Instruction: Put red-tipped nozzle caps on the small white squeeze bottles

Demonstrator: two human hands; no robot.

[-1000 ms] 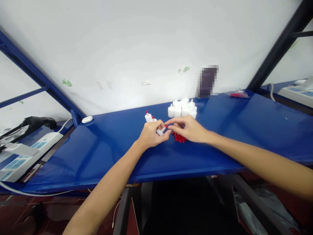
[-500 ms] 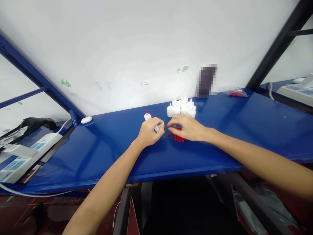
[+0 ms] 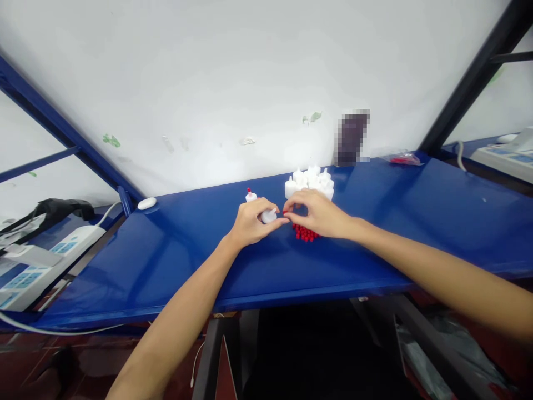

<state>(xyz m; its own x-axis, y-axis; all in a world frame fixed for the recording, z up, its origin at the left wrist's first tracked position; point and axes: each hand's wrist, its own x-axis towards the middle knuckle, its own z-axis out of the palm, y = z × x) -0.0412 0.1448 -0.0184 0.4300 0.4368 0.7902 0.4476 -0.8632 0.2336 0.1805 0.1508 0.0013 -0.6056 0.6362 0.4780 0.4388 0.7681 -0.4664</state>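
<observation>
My left hand (image 3: pixel 251 224) is closed around a small white bottle (image 3: pixel 268 216) lying sideways, its tip pointing right. My right hand (image 3: pixel 320 214) pinches a tiny red cap (image 3: pixel 285 213) right at the bottle's tip. A pile of several red caps (image 3: pixel 305 233) lies on the blue table (image 3: pixel 166 261) just under my right hand. Behind my hands stands a cluster of several white bottles without caps (image 3: pixel 310 182). A capped bottle with a red tip (image 3: pixel 250 195) stands behind my left hand.
A white mouse-like object (image 3: pixel 147 203) lies at the table's back left. White power strips (image 3: pixel 37 264) with cables sit on the left shelf. A clear bag with red bits (image 3: pixel 402 159) lies at the back right. A black frame post (image 3: pixel 470 78) rises at right.
My right hand dipped to the red cap pile and came back up with a cap to the bottle's tip. My left hand kept hold of the bottle, shifting slightly.
</observation>
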